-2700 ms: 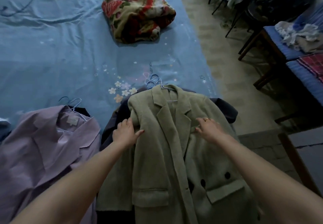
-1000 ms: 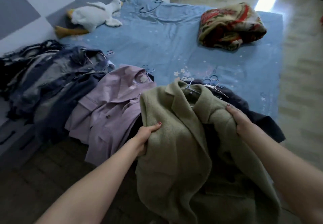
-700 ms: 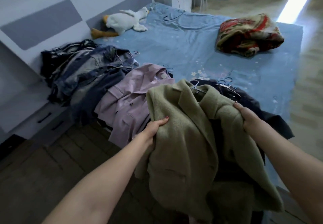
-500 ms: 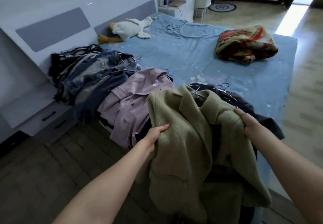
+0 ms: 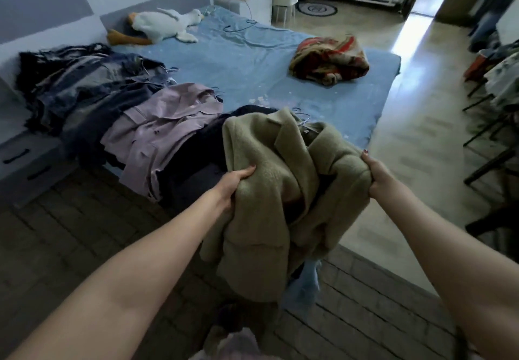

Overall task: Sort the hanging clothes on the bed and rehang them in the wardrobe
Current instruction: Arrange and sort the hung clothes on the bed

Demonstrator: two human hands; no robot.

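The olive coat (image 5: 280, 191) hangs bunched between both grips, lifted off the bed (image 5: 252, 59). The left hand (image 5: 234, 182) clutches its left edge, the right hand (image 5: 376, 174) its right shoulder. Left of the grips lies a lilac jacket (image 5: 165, 132)

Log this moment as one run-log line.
left hand: grips olive coat | right hand: grips coat | coat: off bed

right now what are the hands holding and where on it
Both hands grip the olive coat: the left hand bunches its left shoulder area, the right hand its right shoulder.
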